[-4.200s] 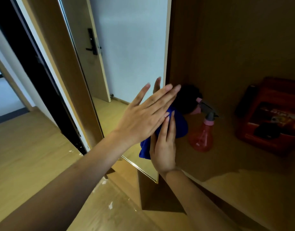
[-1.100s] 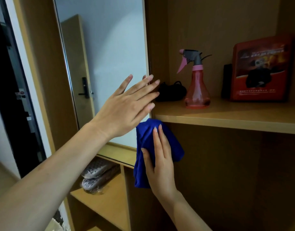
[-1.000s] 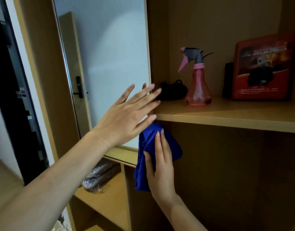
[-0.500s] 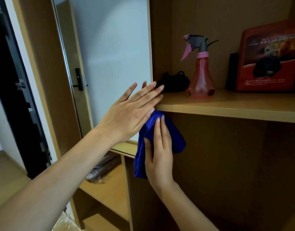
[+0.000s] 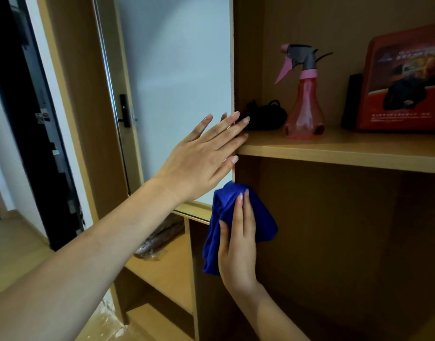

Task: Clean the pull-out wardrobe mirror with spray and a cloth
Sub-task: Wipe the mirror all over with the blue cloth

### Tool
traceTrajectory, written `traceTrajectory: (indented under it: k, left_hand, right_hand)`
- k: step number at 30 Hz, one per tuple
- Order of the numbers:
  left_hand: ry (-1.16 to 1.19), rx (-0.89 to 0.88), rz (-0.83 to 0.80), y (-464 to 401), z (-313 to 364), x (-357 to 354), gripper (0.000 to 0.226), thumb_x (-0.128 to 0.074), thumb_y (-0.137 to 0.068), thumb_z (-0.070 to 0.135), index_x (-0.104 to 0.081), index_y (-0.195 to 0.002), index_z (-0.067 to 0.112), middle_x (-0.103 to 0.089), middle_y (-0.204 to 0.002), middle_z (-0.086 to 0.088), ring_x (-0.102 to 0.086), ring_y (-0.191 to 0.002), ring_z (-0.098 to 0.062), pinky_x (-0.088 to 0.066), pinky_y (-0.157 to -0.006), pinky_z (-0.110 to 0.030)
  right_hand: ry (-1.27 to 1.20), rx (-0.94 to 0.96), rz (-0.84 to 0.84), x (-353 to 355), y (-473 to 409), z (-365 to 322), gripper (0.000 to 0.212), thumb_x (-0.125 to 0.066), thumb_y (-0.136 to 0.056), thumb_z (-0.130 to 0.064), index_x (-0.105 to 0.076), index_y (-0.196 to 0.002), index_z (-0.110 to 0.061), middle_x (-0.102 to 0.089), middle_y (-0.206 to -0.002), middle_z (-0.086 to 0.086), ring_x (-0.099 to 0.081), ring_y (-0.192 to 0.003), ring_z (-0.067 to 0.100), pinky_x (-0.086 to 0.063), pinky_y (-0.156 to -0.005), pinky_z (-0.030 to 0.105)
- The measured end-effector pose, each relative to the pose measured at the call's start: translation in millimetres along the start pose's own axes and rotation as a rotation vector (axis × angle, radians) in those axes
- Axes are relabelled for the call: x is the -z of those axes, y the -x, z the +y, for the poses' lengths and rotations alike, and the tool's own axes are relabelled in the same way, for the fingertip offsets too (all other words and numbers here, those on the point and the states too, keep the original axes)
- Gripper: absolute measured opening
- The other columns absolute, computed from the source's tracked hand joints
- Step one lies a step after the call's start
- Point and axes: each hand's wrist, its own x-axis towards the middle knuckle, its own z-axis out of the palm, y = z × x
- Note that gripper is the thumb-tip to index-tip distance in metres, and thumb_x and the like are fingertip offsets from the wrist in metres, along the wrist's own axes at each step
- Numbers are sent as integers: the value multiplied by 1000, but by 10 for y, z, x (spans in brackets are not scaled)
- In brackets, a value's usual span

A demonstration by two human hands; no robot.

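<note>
The left hand (image 5: 201, 158) is lying flat, fingers spread, against the mirror (image 5: 182, 82); the right hand (image 5: 238, 244) is pressing the blue cloth (image 5: 263, 217) near its lower corner.

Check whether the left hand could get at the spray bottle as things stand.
Probably yes: the left hand is open and empty, its fingers near the shelf edge, with only a black bundle beside the spray bottle.

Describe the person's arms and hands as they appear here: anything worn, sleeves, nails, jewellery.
Both forearms are bare as far as the frame shows; no sleeves reach into view. The left hand and the right hand wear no gloves, and no rings, watch or bracelets show on the fingers or wrists. The fingernails are fairly long, rounded at the tips and pale, with a slight gloss.
</note>
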Motion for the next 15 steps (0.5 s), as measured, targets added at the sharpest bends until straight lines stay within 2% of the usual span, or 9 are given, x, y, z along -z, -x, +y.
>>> traceTrajectory:
  k: [5,9,12,13,15]
  left_hand:
    - [47,28,-11,-6,39,-25,49,-27,-104,34,-35,-149,16,-13,-162,1,1,-150,-13,-4,-123,-40]
    - [65,57,-19,-4,60,-31,49,-27,-104,32,-33,-150,16,-11,-162,0,1,-150,-14,-4,-123,-40]
    - [104,82,20,112,141,-72,49,-32,-105,26,-26,-152,16,-9,-163,0,-1,-150,-13,-8,-123,-40]
    - [168,149,55,222,212,-121,49,-34,-105,24,-26,-152,17,-11,-163,0,-4,-150,-12,-12,-122,-41]
    - [400,416,175,564,429,-274,47,-39,-104,22,-31,-149,18,-18,-161,4,-14,-149,-10,-25,-119,-43]
  right_hand:
    - [28,-3,60,-23,-240,-70,70,-41,-98,-26,2,-153,-26,-3,-159,-7,-9,-146,10,-23,-114,30]
    - [39,-20,68,-60,-133,5,80,-49,-93,-23,3,-154,-27,-9,-159,-2,-12,-144,11,-24,-111,30]
    - [23,-7,53,-48,-98,20,77,-47,-94,-26,2,-154,-28,-6,-159,-4,-12,-145,11,-23,-112,29]
    - [10,-3,44,-42,-97,22,76,-45,-95,-28,4,-153,-31,-3,-159,-7,-10,-145,9,-23,-112,28]
    - [-24,18,35,-37,-100,29,75,-42,-96,-30,7,-152,-34,2,-159,-12,-7,-146,7,-24,-111,30]
